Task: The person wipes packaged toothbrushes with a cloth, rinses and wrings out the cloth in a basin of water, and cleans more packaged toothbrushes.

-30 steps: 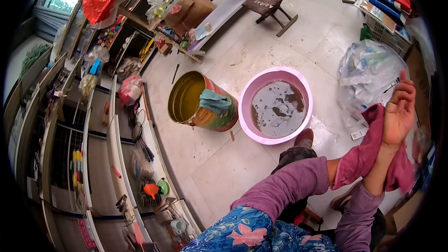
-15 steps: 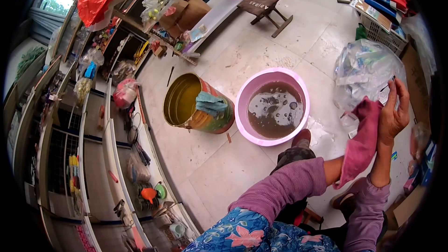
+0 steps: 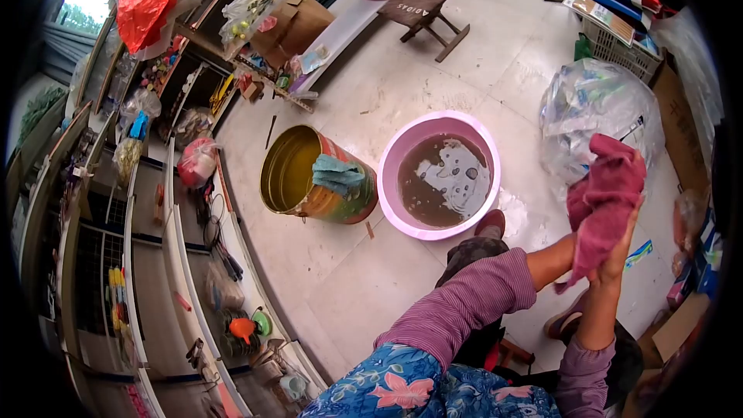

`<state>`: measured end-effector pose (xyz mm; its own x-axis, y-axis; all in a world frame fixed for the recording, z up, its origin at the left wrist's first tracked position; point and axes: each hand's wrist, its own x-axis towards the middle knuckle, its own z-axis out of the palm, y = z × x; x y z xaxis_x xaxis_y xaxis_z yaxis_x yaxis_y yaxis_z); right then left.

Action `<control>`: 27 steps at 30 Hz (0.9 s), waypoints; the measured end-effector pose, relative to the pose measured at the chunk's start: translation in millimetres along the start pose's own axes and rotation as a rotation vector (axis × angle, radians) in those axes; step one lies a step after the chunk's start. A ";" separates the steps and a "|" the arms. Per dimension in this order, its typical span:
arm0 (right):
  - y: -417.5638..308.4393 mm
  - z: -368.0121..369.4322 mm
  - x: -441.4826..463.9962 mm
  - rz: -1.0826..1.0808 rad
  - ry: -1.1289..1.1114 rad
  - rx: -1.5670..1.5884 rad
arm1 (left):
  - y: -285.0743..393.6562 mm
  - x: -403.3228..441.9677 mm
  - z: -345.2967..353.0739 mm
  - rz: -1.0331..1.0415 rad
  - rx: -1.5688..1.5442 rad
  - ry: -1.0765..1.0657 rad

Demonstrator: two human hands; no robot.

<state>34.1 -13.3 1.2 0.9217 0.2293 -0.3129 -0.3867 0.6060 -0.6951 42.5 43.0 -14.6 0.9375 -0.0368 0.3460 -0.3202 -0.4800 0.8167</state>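
A dark pink cloth [image 3: 607, 197] is bunched at the right, over both hands. My left forearm [image 3: 553, 263] reaches across into it; the left hand is hidden behind the cloth, which gathers around it as if gripped. My right hand [image 3: 619, 251] comes up from below against the cloth's right side, its visible edge stretched straight and most fingers covered. Left of the hands, a pink basin [image 3: 387, 205] on the floor holds murky brown water with suds. Beside it stands a rusty metal bucket [image 3: 340, 205] with a teal rag [image 3: 337, 175] over its rim.
Shelves [image 3: 182, 240] with small goods line the left side. A folding stool [image 3: 418, 8] stands at the back. Clear plastic bags [image 3: 592, 104] lie beyond the hands, near a crate [image 3: 619, 50]. A shoe [image 3: 490, 224] is beside the basin.
The cloth has moved from the left wrist up over the right hand, covering its fingers, which were bare and stretched before. My right hand has lowered. The view has shifted slightly.
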 end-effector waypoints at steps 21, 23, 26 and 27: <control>10.3 -64.0 22.0 -0.011 -0.140 0.092 | 5.8 -8.2 14.5 0.275 0.340 0.117; 10.1 -61.6 22.1 -0.027 0.037 0.078 | 8.0 -9.2 12.3 0.295 0.343 0.128; -2.3 -34.5 21.9 -0.077 -0.200 0.002 | 12.6 -7.7 6.1 0.334 0.348 0.164; -11.9 -26.7 20.6 -0.103 -0.220 0.046 | 14.0 -7.9 6.9 0.347 0.332 0.171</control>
<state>56.9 -36.1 -14.3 0.9426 0.3215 -0.0897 -0.2930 0.6680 -0.6840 31.5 30.5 -9.1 0.7394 -0.1129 0.6637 -0.5221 -0.7186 0.4593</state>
